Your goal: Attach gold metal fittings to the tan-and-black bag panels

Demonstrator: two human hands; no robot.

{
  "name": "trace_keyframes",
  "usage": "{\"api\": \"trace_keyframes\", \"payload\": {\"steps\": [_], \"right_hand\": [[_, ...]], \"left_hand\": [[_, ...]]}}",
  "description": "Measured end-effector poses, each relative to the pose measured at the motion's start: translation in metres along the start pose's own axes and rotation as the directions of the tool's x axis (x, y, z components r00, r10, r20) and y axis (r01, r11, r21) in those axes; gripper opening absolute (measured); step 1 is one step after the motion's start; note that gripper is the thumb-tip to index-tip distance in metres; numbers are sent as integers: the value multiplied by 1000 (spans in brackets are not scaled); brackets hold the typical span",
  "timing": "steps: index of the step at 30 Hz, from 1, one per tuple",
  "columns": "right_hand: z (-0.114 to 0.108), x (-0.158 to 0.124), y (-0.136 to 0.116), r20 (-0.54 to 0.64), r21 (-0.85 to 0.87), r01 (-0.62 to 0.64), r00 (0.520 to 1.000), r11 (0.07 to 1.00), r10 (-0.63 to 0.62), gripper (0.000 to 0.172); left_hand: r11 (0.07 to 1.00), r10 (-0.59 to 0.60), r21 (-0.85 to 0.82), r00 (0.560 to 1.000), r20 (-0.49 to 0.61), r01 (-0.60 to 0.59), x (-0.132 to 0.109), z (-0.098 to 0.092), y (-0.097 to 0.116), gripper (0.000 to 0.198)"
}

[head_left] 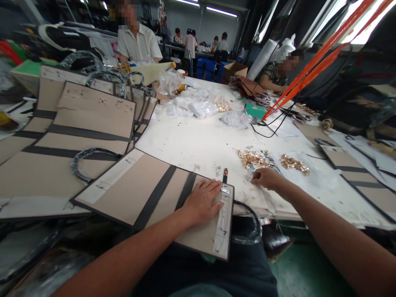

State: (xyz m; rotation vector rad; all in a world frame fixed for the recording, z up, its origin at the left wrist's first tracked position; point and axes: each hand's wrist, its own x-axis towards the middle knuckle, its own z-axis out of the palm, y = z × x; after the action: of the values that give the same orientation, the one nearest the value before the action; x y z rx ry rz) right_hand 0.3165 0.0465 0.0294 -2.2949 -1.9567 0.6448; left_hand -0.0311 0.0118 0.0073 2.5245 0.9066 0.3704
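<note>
Grip wide, left hand (202, 202) lies flat on tan black-striped panel (136, 187); grip of right hand (266, 178) unclear.

- The left hand (202, 202) is resting flat on a panel (139, 194) that is lying at the near edge of the table (198, 144).
- The right hand (267, 178) is touching the table to the right of the panel, just before the metal fittings (252, 159).
- More panels (83, 119) are lying stacked to the left.

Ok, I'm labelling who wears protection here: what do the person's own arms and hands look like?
Both are bare. The left hand and right hand carry no gloves, and no ring, watch or bracelet shows. The left forearm and right forearm are uncovered to the frame's edge; no sleeve is in view.
</note>
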Motion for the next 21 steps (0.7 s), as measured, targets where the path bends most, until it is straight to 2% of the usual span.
{"api": "trace_keyframes", "payload": {"steps": [3,6,9,12,16,18,21], "right_hand": [[-2,-10,-4,-36,48,-26,999,999,27,9],[-6,-31,-18,-61,115,-18,998,993,25,23],[-1,-65,-45,-32,332,-23,999,943,35,28],[21,-101,-76,7,540,-29,1000,841,30,29],[60,-129,-103,36,648,-58,998,759,45,28],[75,-135,-108,-28,648,-30,998,761,64,29],[88,-140,-113,-203,613,114,979,782,16,30]], "left_hand": [[1000,8,-14,1000,-18,-8,0,1,-1,69],[1000,3,-29,1000,-22,-4,0,2,-2,70],[999,6,-37,1000,-8,-6,0,1,-3,70],[999,17,-35,1000,11,-16,1,-1,-2,72],[999,42,-19,997,60,-40,1,-4,-3,86],[998,57,-24,995,88,-56,1,-5,-4,96],[997,71,-27,992,100,-69,2,-6,-5,104]]}}
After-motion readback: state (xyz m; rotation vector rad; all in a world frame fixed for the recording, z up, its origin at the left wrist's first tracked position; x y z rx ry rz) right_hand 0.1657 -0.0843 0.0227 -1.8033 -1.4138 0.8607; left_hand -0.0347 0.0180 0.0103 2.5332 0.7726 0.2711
